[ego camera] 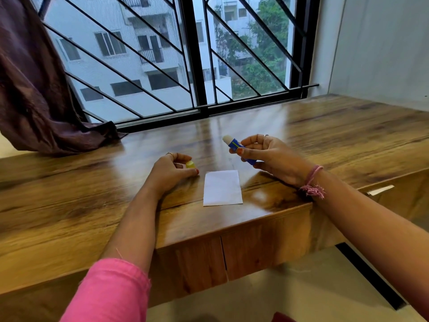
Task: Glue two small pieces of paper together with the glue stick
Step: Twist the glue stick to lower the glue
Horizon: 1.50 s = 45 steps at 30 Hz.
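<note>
A white rectangle of paper lies flat on the wooden desk near its front edge; whether it is one sheet or two stacked I cannot tell. Above and to the right of it, my right hand holds a blue glue stick, uncapped, with its white tip pointing up and to the left. To the left of the paper, my left hand rests on the desk and pinches the small yellow cap between its fingers.
A barred window runs along the back of the desk. A dark purple curtain drapes onto the desk's back left corner. A drawer handle shows at the front right, below the desk's edge.
</note>
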Each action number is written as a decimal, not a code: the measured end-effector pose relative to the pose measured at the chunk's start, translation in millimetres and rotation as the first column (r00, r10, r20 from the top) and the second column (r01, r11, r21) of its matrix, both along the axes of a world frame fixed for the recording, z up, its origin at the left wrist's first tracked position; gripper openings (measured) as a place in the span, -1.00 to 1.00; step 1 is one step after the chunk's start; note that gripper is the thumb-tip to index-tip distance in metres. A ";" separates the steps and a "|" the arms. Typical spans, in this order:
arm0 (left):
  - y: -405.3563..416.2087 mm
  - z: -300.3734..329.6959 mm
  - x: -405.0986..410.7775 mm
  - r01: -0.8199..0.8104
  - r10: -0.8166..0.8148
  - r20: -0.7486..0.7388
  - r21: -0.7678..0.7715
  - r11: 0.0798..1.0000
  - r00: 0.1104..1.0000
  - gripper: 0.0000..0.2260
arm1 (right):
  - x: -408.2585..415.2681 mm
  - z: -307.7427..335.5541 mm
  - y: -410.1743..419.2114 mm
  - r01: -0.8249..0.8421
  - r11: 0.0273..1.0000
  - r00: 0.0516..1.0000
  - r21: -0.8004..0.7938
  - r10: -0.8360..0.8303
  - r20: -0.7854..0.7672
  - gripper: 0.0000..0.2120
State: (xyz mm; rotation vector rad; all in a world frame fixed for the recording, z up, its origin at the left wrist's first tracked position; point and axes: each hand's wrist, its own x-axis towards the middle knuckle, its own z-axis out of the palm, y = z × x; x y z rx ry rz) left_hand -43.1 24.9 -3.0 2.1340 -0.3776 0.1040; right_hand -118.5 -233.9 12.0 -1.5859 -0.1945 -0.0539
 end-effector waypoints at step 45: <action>-15.2 16.0 -24.5 0.456 -0.494 0.080 -0.532 0.713 0.866 -0.71 | 13.0 4.5 48.6 -0.287 0.952 0.952 -0.105 0.295 0.077 -0.66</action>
